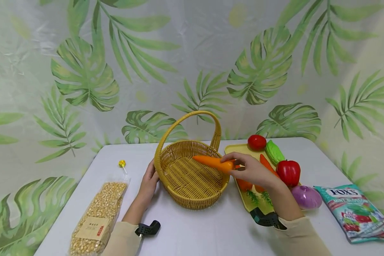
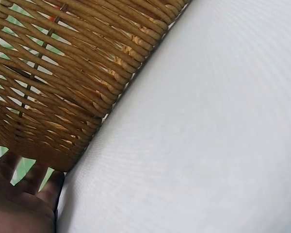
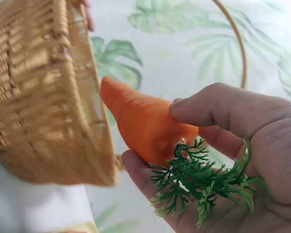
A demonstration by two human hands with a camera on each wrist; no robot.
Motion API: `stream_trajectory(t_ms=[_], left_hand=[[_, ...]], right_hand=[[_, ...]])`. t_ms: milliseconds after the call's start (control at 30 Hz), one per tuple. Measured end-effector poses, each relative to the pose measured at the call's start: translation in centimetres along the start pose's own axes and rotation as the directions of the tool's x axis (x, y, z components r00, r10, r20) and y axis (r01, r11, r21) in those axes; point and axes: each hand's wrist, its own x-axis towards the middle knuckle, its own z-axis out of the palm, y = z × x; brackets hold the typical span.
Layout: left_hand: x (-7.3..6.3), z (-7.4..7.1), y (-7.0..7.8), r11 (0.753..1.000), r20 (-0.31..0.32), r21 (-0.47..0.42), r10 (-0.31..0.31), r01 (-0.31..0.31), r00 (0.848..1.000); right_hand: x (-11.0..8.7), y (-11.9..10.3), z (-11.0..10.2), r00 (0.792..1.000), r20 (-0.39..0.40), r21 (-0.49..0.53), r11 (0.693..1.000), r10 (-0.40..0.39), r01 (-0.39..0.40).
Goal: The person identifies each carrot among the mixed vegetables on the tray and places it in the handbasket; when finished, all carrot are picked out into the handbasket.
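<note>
A carrot [image 1: 212,162] with green leafy tops is held by my right hand [image 1: 251,169], thumb and fingers around its thick end. Its tip points left, over the right part of a round woven basket [image 1: 192,202] with a tall handle. In the right wrist view, the carrot [image 3: 140,119] is apart from the basket's rim [image 3: 80,104]. Against the basket's left outer side rests my left hand [image 1: 148,183]. The left wrist view shows its fingers [image 2: 34,177] reaching along the woven wall [image 2: 77,63]; the thumb is hidden there. The basket's inside shows bare weave.
Right of the basket, a yellow tray [image 1: 233,148] bears more carrots [image 1: 244,185], a tomato [image 1: 257,142], a green vegetable [image 1: 274,152] and a red pepper [image 1: 288,172]. An onion [image 1: 306,197] and candy bag [image 1: 355,213] lie farther right. Left are a corn kernel bag [image 1: 99,213] and lollipop [image 1: 122,164].
</note>
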Motion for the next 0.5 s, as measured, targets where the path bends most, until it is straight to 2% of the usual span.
stream_trajectory(t_ms=[100, 500], left_hand=[[-0.1, 0.0, 0.0, 1.0, -0.006, 0.0, -0.005, 0.005, 1.0], [-0.1, 0.1, 0.3, 1.0, -0.009, -0.002, 0.005, -0.005, 1.0]], right_hand=[[0.7, -0.4, 1.1, 1.0, 0.01, 0.003, 1.0, -0.011, 0.011], [3.3, -1.2, 5.0, 0.999, 0.037, 0.007, 0.999, 0.035, -0.035]])
